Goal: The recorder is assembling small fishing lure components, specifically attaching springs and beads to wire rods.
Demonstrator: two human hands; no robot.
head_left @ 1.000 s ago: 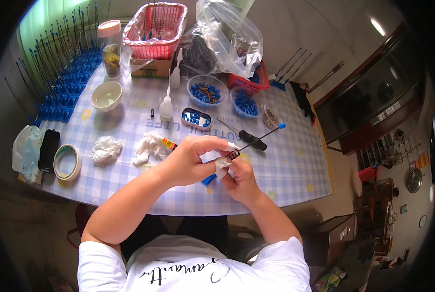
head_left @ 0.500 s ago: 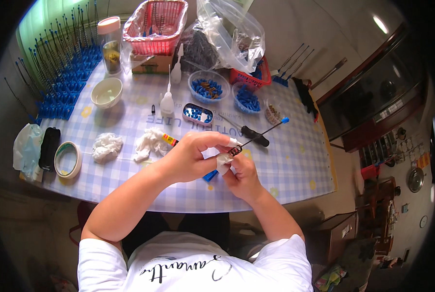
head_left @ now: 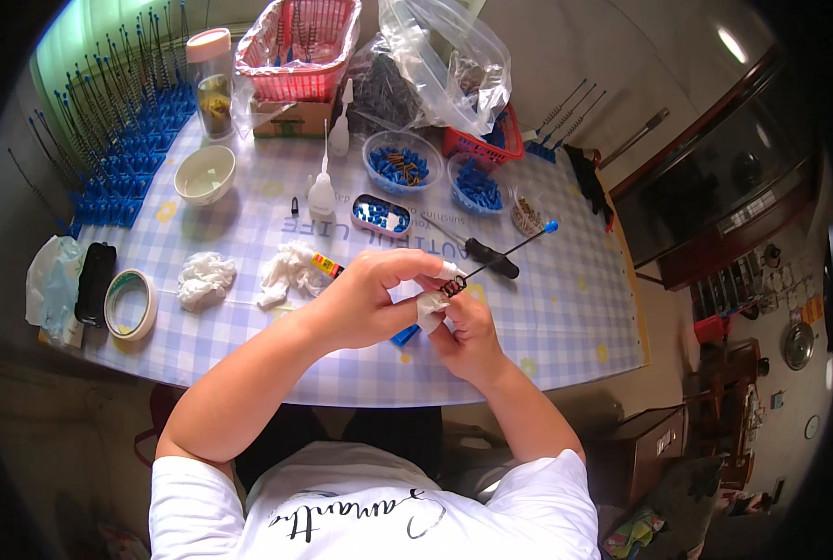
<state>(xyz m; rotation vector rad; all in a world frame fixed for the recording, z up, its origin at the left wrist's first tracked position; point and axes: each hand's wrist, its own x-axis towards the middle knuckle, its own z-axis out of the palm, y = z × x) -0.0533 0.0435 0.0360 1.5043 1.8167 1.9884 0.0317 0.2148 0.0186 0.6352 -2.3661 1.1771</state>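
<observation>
Both my hands meet over the near middle of the table, closed round a thin dark wire rod with a blue tip. A dark spring coil sits on the rod, right at my fingertips. My left hand pinches at the coil from the left; my right hand grips from below and the right. White wrapping, tape or tissue, shows on the fingers. The rod slants up to the right. Under the hands, a blue piece is partly hidden. A yellow-and-red tube lies beside my left wrist.
Rods stand in blue holders at the far left. Behind the hands are a tin of blue parts, tubs of blue pieces, a black-handled screwdriver and squeeze bottles. Crumpled tissue and a tape roll lie left.
Hardly anything differs. Both hands keep the rod at nearly the same slant, with a slight shift of the fingers at the coil. The whole view has moved a little.
</observation>
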